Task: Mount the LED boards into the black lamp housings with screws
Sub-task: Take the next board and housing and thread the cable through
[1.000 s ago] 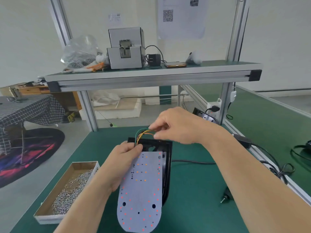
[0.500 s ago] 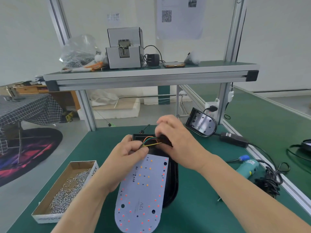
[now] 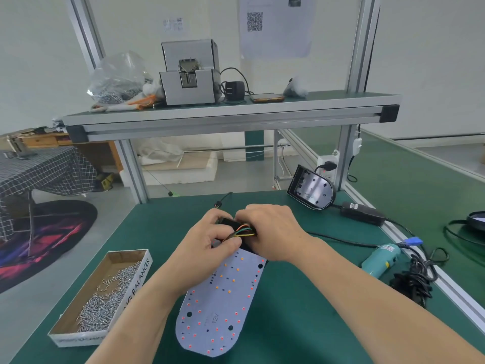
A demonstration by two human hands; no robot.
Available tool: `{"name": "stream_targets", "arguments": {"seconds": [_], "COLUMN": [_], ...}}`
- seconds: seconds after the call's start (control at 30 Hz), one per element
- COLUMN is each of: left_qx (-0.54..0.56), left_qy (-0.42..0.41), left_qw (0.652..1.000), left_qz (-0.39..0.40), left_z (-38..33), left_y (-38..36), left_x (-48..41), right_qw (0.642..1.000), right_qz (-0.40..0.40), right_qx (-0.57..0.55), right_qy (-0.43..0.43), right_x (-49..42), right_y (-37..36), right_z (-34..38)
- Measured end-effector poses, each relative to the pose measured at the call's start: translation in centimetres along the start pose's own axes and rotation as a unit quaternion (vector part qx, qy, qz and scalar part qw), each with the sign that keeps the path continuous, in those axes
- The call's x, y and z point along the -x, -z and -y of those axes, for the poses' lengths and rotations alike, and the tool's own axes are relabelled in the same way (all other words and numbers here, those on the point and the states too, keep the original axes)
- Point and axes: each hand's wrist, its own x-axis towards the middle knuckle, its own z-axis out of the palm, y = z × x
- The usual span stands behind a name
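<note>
Both hands have closed in on each other at the far end of the LED board (image 3: 217, 306), whose near, rounded end now swings further right across the green table (image 3: 301, 324). The board lies face up and loose, not yet seated or screwed.

Left of the board, a cardboard box (image 3: 136, 282) of screws sits within easy reach. At the board's far end the left hand (image 3: 207, 243) has its fingers curled and pinches the coloured wires (image 3: 244, 231). The right hand (image 3: 273, 232) curls over their other end, probably tucking them in so the board can drop flat. Only a corner of the black housing (image 3: 229, 222) shows between the hands.

Right of the board lies a teal screwdriver (image 3: 380, 258), untouched. Beyond it, a second housing (image 3: 311, 190) leans against a post.
</note>
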Motion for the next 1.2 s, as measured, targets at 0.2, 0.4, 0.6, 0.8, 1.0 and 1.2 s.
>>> {"name": "stream_targets", "arguments": {"seconds": [0.2, 0.4, 0.6, 0.8, 1.0, 1.2], "left_qx": [0.002, 0.002, -0.041, -0.056, -0.14, -0.074], "left_qy": [-0.009, 0.0, 0.018, -0.004, -0.013, -0.002], "left_qw": [1.0, 0.999, 0.997, 0.995, 0.989, 0.997], "left_qz": [0.028, 0.034, -0.067, -0.084, -0.038, -0.019], "left_z": [0.4, 2.4, 3.7, 3.8, 2.4, 2.5], "left_y": [0.0, 1.4, 0.7, -1.0, -0.9, -0.2], "left_x": [-0.1, 1.3, 2.8, 2.8, 2.1, 2.8], "right_qw": [0.996, 0.986, 0.968, 0.981, 0.99, 0.903], "right_qz": [0.009, -0.051, -0.078, -0.045, 0.053, 0.237], "right_qx": [-0.084, -0.158, -0.217, -0.155, -0.122, -0.355], "right_qy": [0.025, -0.031, -0.094, -0.104, -0.042, -0.057], "right_x": [0.7, 0.5, -0.4, -0.4, 0.0, 0.7], "right_y": [0.1, 1.2, 2.4, 1.3, 1.3, 2.9], "right_z": [-1.1, -1.4, -2.0, -0.7, 0.8, -1.5]}}
